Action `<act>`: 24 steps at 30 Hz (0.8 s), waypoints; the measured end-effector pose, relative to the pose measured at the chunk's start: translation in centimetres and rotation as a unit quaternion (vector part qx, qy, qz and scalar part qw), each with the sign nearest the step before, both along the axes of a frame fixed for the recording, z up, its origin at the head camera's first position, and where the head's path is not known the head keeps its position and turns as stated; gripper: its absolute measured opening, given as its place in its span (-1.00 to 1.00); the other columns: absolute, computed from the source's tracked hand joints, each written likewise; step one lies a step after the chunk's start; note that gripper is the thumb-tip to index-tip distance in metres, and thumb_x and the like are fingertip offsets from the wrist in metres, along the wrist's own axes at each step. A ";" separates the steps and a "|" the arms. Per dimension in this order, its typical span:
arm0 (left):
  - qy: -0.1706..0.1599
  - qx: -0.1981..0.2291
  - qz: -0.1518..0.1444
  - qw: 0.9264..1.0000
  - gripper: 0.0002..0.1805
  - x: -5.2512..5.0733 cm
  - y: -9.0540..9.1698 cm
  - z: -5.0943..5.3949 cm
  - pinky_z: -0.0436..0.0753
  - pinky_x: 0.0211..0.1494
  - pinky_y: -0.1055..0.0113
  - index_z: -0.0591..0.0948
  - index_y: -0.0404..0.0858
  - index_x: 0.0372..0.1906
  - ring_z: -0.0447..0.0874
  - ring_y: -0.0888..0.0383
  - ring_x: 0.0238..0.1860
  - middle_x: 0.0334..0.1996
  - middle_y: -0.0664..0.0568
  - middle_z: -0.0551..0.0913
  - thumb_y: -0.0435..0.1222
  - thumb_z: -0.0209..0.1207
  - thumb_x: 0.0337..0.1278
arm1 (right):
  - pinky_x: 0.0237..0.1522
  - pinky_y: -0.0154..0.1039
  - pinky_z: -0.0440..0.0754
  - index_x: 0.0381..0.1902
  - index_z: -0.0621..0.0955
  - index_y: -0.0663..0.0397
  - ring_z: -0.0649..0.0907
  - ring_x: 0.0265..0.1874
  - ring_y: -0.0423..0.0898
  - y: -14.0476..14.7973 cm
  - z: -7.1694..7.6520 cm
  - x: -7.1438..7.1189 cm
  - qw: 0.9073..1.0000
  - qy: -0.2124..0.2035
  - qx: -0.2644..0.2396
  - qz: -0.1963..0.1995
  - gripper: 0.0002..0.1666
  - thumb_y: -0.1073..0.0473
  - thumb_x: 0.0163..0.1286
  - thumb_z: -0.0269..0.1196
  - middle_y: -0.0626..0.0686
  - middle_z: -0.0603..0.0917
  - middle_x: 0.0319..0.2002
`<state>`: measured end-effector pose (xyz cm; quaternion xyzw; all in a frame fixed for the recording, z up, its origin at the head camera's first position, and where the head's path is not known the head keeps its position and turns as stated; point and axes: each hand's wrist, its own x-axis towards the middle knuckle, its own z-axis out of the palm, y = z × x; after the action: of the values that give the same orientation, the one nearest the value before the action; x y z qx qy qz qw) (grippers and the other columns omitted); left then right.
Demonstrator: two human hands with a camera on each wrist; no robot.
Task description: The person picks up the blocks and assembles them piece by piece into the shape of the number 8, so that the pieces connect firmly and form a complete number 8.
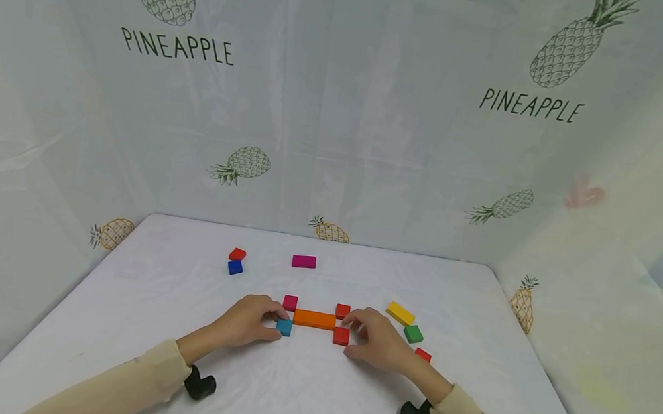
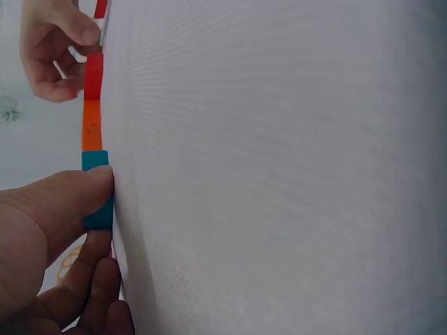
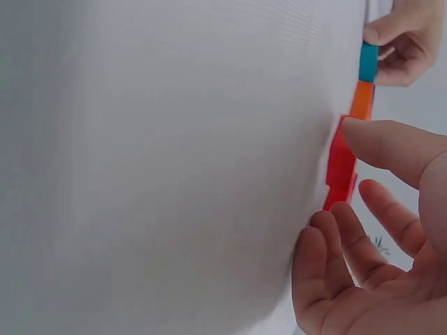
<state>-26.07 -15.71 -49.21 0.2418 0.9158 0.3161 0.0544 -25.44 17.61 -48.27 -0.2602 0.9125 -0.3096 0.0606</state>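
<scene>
In the head view, an orange block point(image 1: 314, 319) lies crosswise, with small blocks at its ends. My left hand point(image 1: 249, 322) pinches a teal block point(image 1: 284, 327) at the left end's near corner; the left wrist view shows the thumb point(image 2: 98, 185) on its near face. A magenta block point(image 1: 290, 303) sits just beyond it. My right hand point(image 1: 380, 340) is at the other end, fingers loosely bent and spread. Its thumb tip point(image 3: 356, 132) overlaps the near red block point(image 1: 341, 336) in the right wrist view; contact is unclear. Another red block point(image 1: 343, 311) lies at the far right corner.
Farther back lie a magenta bar point(image 1: 304, 262), a red block point(image 1: 237, 254) and a dark blue block point(image 1: 235, 267). To the right are a yellow block point(image 1: 401, 313), a green block point(image 1: 413, 334) and a red block point(image 1: 422, 354) partly behind my right forearm. A pineapple-print curtain borders the white table point(image 1: 119, 293).
</scene>
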 end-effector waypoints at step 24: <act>0.005 -0.002 -0.001 1.000 -0.73 -0.1 -0.1 -0.2 0.68 0.08 0.16 0.79 -0.06 0.00 0.60 0.21 -0.10 -0.14 0.23 0.71 -0.23 0.52 0.20 | -0.21 -0.22 0.74 0.03 0.67 0.16 0.66 -0.21 0.00 10.4 1.0 2.9 0.993 0.108 -0.019 -0.052 -0.54 0.29 0.20 0.59 0.05 0.68 -0.13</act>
<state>-26.19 -15.78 -49.43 0.2438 0.9165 0.3131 0.0503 -22.51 28.04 -47.22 -0.2455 0.9199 -0.2999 -0.0594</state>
